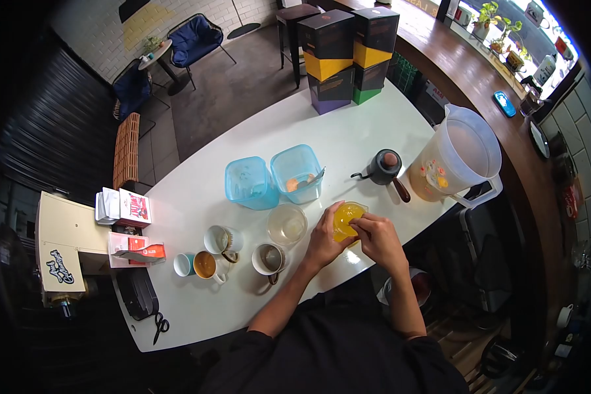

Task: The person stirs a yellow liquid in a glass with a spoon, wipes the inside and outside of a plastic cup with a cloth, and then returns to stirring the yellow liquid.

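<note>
A clear container of yellow liquid (349,218) sits near the front edge of the white table. Around its left side wrap the fingers of my left hand (325,240). My right hand (379,240) is over its right side with the fingers pinched together; what they hold, if anything, is too small to make out. To the left stand an empty-looking clear tub (287,224) and a dark-handled mug (269,259). Behind are two blue containers, the left one (251,182) and the right one (297,172), which holds orange-brown pieces and a utensil.
A lidded pot (384,167) with a wooden handle and a large translucent pitcher (454,157) stand to the right. Several cups, including an orange one (204,264), are at the left. Scissors (159,326) lie near the left corner; stacked boxes (348,56) stand at the back.
</note>
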`<state>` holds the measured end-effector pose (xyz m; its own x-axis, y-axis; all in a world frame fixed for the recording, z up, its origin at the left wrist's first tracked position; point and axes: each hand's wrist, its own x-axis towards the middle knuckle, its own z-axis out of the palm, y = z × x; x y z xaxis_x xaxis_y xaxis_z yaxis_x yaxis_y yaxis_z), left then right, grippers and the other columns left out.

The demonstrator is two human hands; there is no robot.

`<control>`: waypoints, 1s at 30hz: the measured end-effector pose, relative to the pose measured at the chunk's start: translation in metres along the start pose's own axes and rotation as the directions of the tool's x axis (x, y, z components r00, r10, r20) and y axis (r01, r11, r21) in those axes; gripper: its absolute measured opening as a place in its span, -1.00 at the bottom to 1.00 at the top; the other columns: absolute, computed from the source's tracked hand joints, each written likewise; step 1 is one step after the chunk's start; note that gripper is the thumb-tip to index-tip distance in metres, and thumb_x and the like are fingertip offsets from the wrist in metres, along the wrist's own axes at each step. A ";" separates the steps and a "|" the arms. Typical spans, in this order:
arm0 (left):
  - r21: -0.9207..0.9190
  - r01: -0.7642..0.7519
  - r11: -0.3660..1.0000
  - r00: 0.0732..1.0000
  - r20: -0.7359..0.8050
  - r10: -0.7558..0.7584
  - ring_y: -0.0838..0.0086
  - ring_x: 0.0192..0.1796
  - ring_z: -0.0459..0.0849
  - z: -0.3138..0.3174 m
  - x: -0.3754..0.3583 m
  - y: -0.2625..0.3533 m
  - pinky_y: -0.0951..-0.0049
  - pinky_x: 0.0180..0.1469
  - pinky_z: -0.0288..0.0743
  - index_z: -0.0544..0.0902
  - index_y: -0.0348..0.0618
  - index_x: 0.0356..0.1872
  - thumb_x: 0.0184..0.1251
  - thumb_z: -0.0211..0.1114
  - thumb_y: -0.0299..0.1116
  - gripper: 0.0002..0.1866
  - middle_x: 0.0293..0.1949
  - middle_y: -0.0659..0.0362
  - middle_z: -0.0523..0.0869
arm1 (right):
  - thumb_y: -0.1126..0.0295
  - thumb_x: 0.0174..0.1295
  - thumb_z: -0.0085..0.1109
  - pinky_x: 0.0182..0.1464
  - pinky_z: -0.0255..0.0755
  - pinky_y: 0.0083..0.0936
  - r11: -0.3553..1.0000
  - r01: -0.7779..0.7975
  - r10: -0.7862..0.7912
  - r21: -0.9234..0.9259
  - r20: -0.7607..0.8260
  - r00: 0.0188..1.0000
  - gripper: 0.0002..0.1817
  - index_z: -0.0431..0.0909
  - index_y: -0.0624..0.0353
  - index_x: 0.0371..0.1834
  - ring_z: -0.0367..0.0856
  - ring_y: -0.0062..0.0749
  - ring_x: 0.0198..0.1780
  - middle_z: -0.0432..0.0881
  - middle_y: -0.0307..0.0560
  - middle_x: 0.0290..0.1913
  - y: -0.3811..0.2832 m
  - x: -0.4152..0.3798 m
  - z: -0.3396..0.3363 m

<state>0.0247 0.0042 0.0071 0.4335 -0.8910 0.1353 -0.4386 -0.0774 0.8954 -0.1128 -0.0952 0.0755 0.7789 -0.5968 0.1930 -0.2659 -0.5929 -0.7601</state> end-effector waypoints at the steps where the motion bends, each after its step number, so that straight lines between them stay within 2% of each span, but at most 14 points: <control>1: 0.014 -0.012 1.000 1.000 0.003 0.012 0.02 0.32 0.60 -0.001 0.000 0.000 0.14 0.33 0.52 0.34 -0.15 0.44 0.00 0.68 -0.33 -0.06 0.30 -0.08 0.59 | 0.54 0.24 0.20 -0.19 0.56 -0.14 1.000 0.013 -0.013 0.006 -0.001 1.000 -0.83 0.75 0.27 -0.17 0.68 0.12 -0.29 0.69 0.12 -0.29 0.000 0.001 0.002; 5: 0.021 -0.030 0.999 0.999 -0.010 0.030 0.05 0.30 0.63 0.001 0.001 -0.001 0.16 0.31 0.54 0.36 -0.17 0.42 -0.01 0.69 -0.31 -0.06 0.28 -0.07 0.61 | 0.54 0.23 0.21 -0.21 0.55 -0.13 1.000 0.026 -0.027 -0.017 -0.084 0.996 -0.84 0.73 0.24 -0.18 0.68 0.10 -0.29 0.67 0.10 -0.31 0.002 0.007 0.006; 7: 0.009 -0.031 0.999 0.999 -0.025 0.032 0.07 0.28 0.64 0.002 0.001 -0.001 0.17 0.29 0.55 0.37 -0.18 0.41 -0.02 0.70 -0.31 -0.07 0.26 -0.06 0.63 | 0.54 0.23 0.21 -0.24 0.54 -0.13 0.989 0.007 -0.025 -0.150 -0.119 0.993 -0.86 0.71 0.21 -0.19 0.67 0.09 -0.29 0.64 0.08 -0.33 0.004 0.007 0.002; 10: -0.016 -0.031 0.999 0.998 -0.049 0.030 0.11 0.24 0.68 0.003 0.001 0.000 0.20 0.26 0.57 0.40 -0.20 0.40 -0.04 0.72 -0.29 -0.07 0.22 -0.04 0.66 | 0.53 0.22 0.22 -0.26 0.52 -0.12 0.976 -0.033 0.010 -0.214 -0.105 0.994 -0.87 0.69 0.18 -0.20 0.66 0.09 -0.30 0.62 0.07 -0.35 0.003 0.005 -0.006; 12: -0.028 -0.028 0.999 0.998 -0.053 0.027 0.13 0.22 0.69 0.003 0.000 0.000 0.21 0.25 0.59 0.41 -0.21 0.39 -0.04 0.72 -0.28 -0.08 0.20 -0.03 0.67 | 0.54 0.22 0.22 -0.26 0.52 -0.12 0.978 -0.036 0.018 -0.204 -0.093 0.996 -0.88 0.69 0.20 -0.21 0.66 0.09 -0.30 0.62 0.07 -0.35 0.001 0.001 -0.010; 14: -0.072 -0.006 0.997 0.999 -0.039 0.004 0.03 0.27 0.64 0.003 0.000 -0.001 0.16 0.30 0.54 0.41 -0.19 0.39 -0.02 0.71 -0.12 -0.06 0.25 -0.05 0.62 | 0.54 0.21 0.23 -0.25 0.52 -0.12 0.980 -0.040 0.025 -0.192 -0.083 0.996 -0.89 0.69 0.21 -0.23 0.66 0.10 -0.31 0.62 0.08 -0.35 -0.001 -0.003 -0.011; 15: -0.072 -0.005 0.997 0.999 -0.037 0.002 0.03 0.27 0.64 0.003 0.000 -0.001 0.16 0.30 0.54 0.41 -0.19 0.39 -0.02 0.71 -0.12 -0.06 0.25 -0.05 0.62 | 0.55 0.20 0.22 -0.25 0.53 -0.13 0.988 -0.036 0.026 -0.152 -0.066 0.997 -0.89 0.70 0.23 -0.24 0.66 0.10 -0.30 0.64 0.09 -0.34 -0.003 -0.004 -0.012; 17: -0.067 -0.017 0.998 0.999 -0.040 0.014 0.03 0.28 0.63 0.003 0.000 -0.003 0.16 0.31 0.53 0.41 -0.19 0.41 -0.03 0.71 -0.16 -0.06 0.26 -0.05 0.62 | 0.56 0.20 0.22 -0.24 0.53 -0.13 0.993 -0.034 0.029 -0.110 -0.051 0.998 -0.89 0.70 0.25 -0.24 0.67 0.11 -0.30 0.65 0.10 -0.33 -0.004 -0.006 -0.011; 19: -0.086 -0.011 0.996 1.000 -0.030 0.008 0.02 0.29 0.62 0.004 -0.001 -0.008 0.16 0.32 0.53 0.41 -0.18 0.41 -0.03 0.71 -0.19 -0.06 0.27 -0.05 0.61 | 0.61 0.23 0.24 -0.29 0.51 -0.26 1.000 -0.026 0.026 0.012 0.004 1.000 -0.87 0.74 0.33 -0.20 0.65 0.03 -0.40 0.65 0.11 -0.37 -0.002 -0.007 -0.007; 22: -0.087 -0.011 0.996 1.000 -0.023 0.009 0.01 0.30 0.61 0.003 0.000 -0.008 0.15 0.32 0.52 0.40 -0.17 0.42 -0.04 0.70 -0.23 -0.06 0.28 -0.05 0.60 | 0.62 0.21 0.24 -0.28 0.52 -0.29 0.999 0.011 -0.011 0.043 -0.004 1.000 -0.84 0.74 0.33 -0.18 0.66 0.00 -0.40 0.65 0.12 -0.36 0.001 -0.003 0.002; 24: -0.069 -0.019 0.997 1.000 -0.022 0.018 0.00 0.30 0.61 0.003 -0.001 -0.005 0.15 0.33 0.52 0.40 -0.16 0.42 -0.04 0.70 -0.25 -0.06 0.28 -0.06 0.60 | 0.62 0.20 0.24 -0.27 0.52 -0.28 0.999 0.020 -0.019 0.050 -0.035 0.999 -0.84 0.74 0.32 -0.17 0.66 0.01 -0.39 0.65 0.11 -0.36 0.003 0.002 0.007; 26: -0.032 -0.044 0.999 0.997 -0.059 0.042 0.07 0.25 0.66 0.003 0.000 -0.004 0.20 0.30 0.56 0.43 -0.17 0.40 -0.04 0.67 -0.40 -0.11 0.22 -0.04 0.65 | 0.62 0.20 0.25 -0.26 0.53 -0.27 0.998 0.034 -0.030 0.056 -0.068 0.997 -0.83 0.74 0.32 -0.17 0.67 0.02 -0.38 0.65 0.11 -0.35 0.004 0.008 0.008; 28: -0.031 -0.037 0.999 0.998 -0.058 0.035 0.09 0.25 0.67 0.004 0.000 -0.004 0.21 0.30 0.56 0.43 -0.18 0.40 -0.04 0.68 -0.38 -0.11 0.23 -0.04 0.65 | 0.56 0.22 0.18 -0.22 0.54 -0.15 1.000 0.013 -0.015 -0.022 -0.095 0.995 -0.84 0.72 0.25 -0.19 0.67 0.10 -0.29 0.66 0.09 -0.31 0.005 0.011 0.008; 30: -0.032 -0.032 0.999 0.998 -0.055 0.030 0.11 0.25 0.67 0.005 0.000 -0.005 0.21 0.30 0.56 0.42 -0.19 0.40 -0.04 0.69 -0.36 -0.10 0.23 -0.03 0.65 | 0.54 0.23 0.19 -0.23 0.53 -0.14 0.996 0.012 -0.020 -0.084 -0.105 0.994 -0.85 0.71 0.24 -0.19 0.66 0.09 -0.30 0.64 0.08 -0.32 0.005 0.011 0.003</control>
<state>0.0233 0.0025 0.0004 0.4625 -0.8671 0.1852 -0.4268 -0.0346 0.9037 -0.1040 -0.1030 0.0714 0.7199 -0.6382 0.2728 -0.3039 -0.6432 -0.7028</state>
